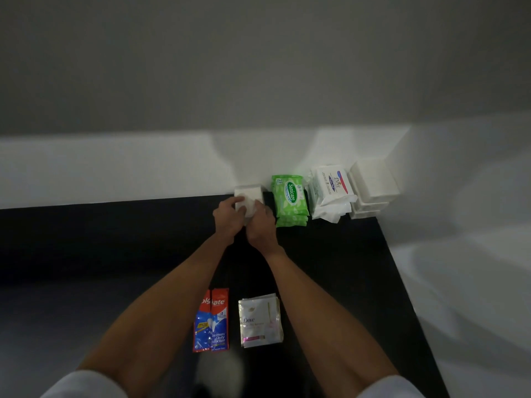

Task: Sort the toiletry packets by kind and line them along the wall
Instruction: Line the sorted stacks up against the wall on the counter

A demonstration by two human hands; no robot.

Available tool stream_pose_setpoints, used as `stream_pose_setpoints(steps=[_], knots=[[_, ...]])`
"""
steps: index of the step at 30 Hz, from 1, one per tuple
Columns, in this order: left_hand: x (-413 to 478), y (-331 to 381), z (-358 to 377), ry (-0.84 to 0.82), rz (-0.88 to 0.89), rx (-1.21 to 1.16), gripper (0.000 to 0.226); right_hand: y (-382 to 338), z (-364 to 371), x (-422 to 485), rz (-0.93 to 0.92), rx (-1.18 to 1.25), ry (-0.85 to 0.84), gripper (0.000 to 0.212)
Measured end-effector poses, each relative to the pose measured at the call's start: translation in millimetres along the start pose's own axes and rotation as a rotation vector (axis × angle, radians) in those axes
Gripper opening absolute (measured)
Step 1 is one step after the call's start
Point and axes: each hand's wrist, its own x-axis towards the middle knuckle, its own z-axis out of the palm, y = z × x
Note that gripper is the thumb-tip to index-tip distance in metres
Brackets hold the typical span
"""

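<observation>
White packet stack (249, 194) sits on the worktop (115, 242) against the wall (143, 168), just left of the green wipes (288, 196), gripped by left hand (228, 218) and right hand (260, 225) close together; best squared flush, edges aligned, before release.

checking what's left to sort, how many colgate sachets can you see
2. The left Colgate sachet and the right Colgate sachet lie side by side on the dark tabletop, near the person, left of the Dove sachets. More may be hidden underneath.
</observation>
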Motion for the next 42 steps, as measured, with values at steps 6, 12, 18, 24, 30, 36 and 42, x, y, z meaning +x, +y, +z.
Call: stream_pose_setpoints(steps=[6,12,18,24,30,36,42], knots=[[1,-3,-5,-0.055,-0.007,-0.033,0.038,-16,-11,-12,-0.028,-0.071,0.039,0.075],[-2,-9,-4,-0.083,-0.012,-0.044,0.043,-34,-20,-26,0.109,0.061,0.082,0.067],[-4,-9,0,-0.068,-0.007,-0.055,0.044,-29,-20,-26,0.165,0.121,0.169,0.054],[-8,-5,4,-0.039,-0.022,-0.102,0.054,-35,-27,-28,0.176,0.131,0.199,0.051],[-12,4,10,-0.031,-0.078,-0.030,0.034,-37,-28,-29,0.208,0.165,0.115,0.055],[-9,7,15,-0.056,-0.081,0.044,0.029,-13,-15,-20,0.199,0.157,0.142,0.068],[-8,2,16,-0.067,-0.083,0.064,0.026,-36,-34,-34,0.196,0.058,0.053,0.072]])
